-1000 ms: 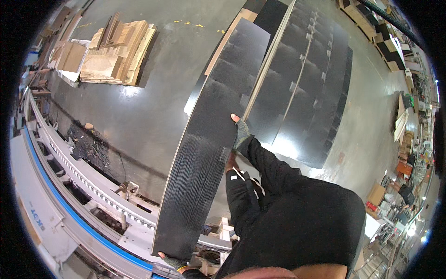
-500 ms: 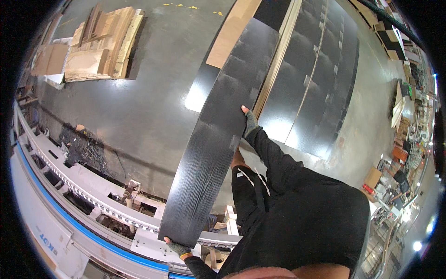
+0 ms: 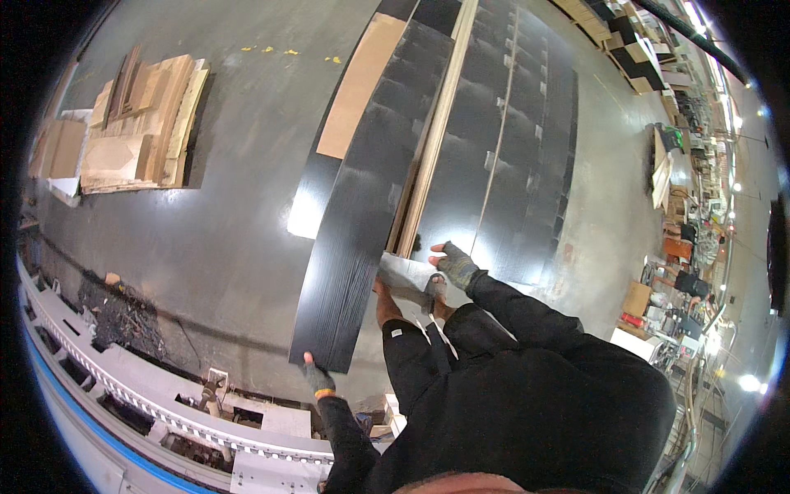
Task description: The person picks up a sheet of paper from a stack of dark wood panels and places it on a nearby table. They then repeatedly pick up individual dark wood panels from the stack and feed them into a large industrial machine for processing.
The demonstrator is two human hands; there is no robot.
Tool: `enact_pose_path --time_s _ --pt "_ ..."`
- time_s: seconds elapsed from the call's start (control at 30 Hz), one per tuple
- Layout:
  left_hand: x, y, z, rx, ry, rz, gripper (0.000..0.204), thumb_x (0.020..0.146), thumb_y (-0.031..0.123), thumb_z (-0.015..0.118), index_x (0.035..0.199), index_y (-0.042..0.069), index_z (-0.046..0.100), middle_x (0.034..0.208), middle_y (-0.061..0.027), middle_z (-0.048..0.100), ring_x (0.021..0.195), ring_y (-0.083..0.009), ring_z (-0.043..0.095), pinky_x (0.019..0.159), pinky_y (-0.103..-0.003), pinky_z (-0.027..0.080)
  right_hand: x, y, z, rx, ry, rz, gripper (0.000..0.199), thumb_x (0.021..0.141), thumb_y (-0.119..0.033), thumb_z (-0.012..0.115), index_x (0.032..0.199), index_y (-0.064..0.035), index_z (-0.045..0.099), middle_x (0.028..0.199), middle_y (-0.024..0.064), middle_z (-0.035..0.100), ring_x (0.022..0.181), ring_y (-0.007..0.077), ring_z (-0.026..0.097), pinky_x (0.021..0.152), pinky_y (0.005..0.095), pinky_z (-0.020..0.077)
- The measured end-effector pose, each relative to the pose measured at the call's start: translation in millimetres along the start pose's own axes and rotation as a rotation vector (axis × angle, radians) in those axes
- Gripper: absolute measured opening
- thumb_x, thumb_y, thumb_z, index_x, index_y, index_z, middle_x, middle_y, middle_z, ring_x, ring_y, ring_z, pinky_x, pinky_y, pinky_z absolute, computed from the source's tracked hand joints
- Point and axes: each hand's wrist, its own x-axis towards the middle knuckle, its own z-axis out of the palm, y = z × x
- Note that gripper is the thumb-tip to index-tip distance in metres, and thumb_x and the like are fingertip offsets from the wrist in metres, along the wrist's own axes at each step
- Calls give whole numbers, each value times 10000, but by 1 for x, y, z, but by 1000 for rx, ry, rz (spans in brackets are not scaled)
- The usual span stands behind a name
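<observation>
Long black board (image 3: 362, 222) runs from lower centre of the frame up toward the top centre, near end at lower centre, far end over the stack of black boards (image 3: 510, 148) in the upper right. Left hand (image 3: 316, 377), gloved, grips the near corner at lower centre; fingers curl around the edge, closed on it. Right hand (image 3: 454, 263), gloved, sits centre frame by the board's right edge, thumb out and fingers loosely bent; whether it grips or only steadies, cannot tell. Judgement: to handle well, keep both ends level, guide the long edge parallel to the pale strip (image 3: 432, 140), avoid dragging a corner across the faces below. Roller conveyor (image 3: 148, 395) lower left; cardboard pile (image 3: 140, 132) upper left.
</observation>
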Motion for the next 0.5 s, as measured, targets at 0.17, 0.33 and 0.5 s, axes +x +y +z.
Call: enact_pose_path --time_s 0.17,0.33,0.5 --pt "58 -40 123 16 -8 73 794 835 373 789 1399 -30 403 1374 -144 514 1208 -290 523 1049 -444 426 -43 61 -46 -156 228 -33 376 921 -292 703 1215 -97 572 959 63 669 839 153 635 766 345 526" --pt "106 -84 203 71 24 19 972 768 488 819 1438 -45 358 1398 -193 487 1211 -321 516 1037 -491 423 -98 74 -67 -148 286 -73 343 923 -272 699 1174 -78 568 935 75 660 830 150 633 750 318 523" --pt "96 -86 271 223 -3 -149 1019 735 636 777 1387 -78 455 1368 -197 516 1164 -299 533 1014 -437 421 -159 135 -85 -54 331 67 347 918 -249 696 1188 -75 563 937 72 664 828 146 639 728 308 518"
